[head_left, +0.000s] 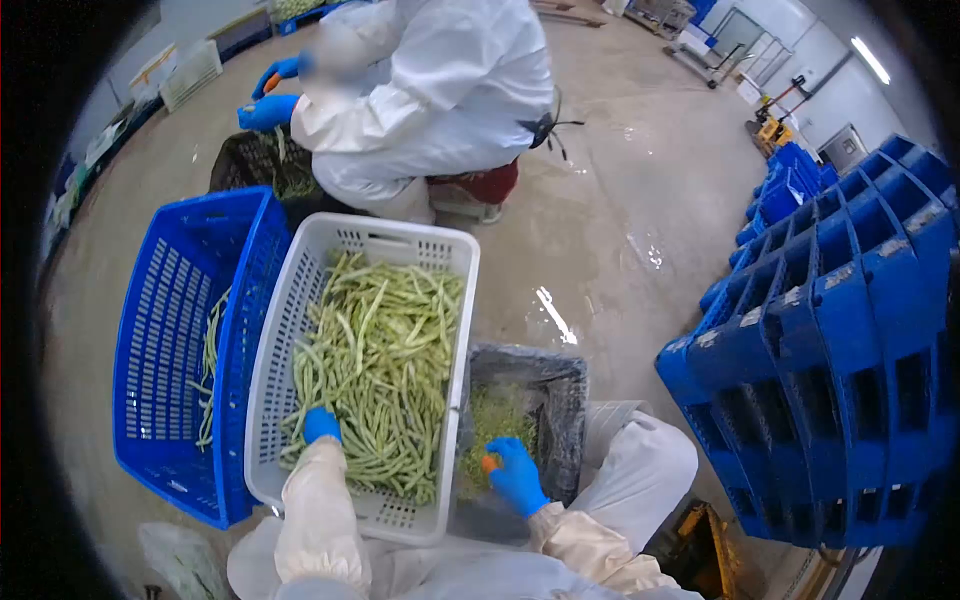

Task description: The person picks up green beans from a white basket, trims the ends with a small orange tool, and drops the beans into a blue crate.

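Two blue-gloved hands are seen in the head view, worn w/ off-white sleeves. Beans, long & green, are heaped in a white crate set in front of the wearer, slightly L of centre. The L hand is laid on the near L part of the heap; whether any beans are gripped can't be told, as its fingers are hidden. By the R hand, a sm. orange item is held w/ fingers curled round it, above a bin lined w/ dark plastic, just R of the crate. Green trimmings are held in that bin. To the L, a blue crate is placed right beside the white one, w/ a few loose beans inside. Beyond, a co-worker in white is seated by a dark crate. Blue pallets are stacked at R on the floor.
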A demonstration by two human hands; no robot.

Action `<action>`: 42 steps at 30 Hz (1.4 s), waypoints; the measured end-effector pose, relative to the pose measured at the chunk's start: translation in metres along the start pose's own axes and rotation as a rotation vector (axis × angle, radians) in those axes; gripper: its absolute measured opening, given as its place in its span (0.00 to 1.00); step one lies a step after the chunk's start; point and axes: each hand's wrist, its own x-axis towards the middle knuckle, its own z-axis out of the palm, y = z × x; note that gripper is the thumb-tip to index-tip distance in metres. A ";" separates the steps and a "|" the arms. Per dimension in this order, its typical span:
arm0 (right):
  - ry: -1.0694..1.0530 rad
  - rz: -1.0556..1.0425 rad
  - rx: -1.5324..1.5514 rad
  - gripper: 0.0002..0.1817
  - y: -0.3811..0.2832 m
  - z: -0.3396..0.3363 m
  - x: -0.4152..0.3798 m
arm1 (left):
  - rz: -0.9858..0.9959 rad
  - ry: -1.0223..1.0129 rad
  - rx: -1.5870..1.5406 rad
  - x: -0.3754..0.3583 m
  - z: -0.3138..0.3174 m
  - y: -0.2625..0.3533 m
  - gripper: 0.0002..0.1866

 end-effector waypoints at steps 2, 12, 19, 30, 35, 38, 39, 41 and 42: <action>-0.066 -0.016 -0.031 0.10 -0.003 -0.002 0.001 | 0.061 0.147 -0.008 0.005 0.003 0.001 0.14; 0.007 0.116 0.414 0.13 -0.031 -0.017 -0.004 | 0.850 0.283 -0.699 -0.130 -0.220 0.175 0.09; -0.251 -0.057 0.430 0.13 -0.033 -0.035 -0.016 | 1.299 0.178 -0.159 -0.235 -0.251 0.223 0.13; -0.391 -0.078 0.666 0.10 -0.032 -0.043 -0.027 | 1.287 0.254 -0.061 -0.266 -0.266 0.218 0.18; -0.378 0.012 0.882 0.10 -0.038 -0.048 -0.027 | 1.249 0.344 -0.189 -0.269 -0.255 0.219 0.17; -0.376 0.070 1.137 0.10 -0.052 -0.058 -0.026 | 1.082 0.199 -0.517 -0.271 -0.252 0.227 0.12; -0.378 0.098 1.230 0.10 -0.057 -0.063 -0.026 | 0.943 0.058 -0.813 -0.270 -0.249 0.228 0.08; -0.322 0.164 1.271 0.11 -0.045 -0.058 -0.023 | 0.788 -0.085 -1.093 -0.265 -0.255 0.229 0.05; -0.271 0.237 1.309 0.12 -0.036 -0.055 -0.019 | 0.695 -0.126 -1.303 -0.255 -0.266 0.224 0.06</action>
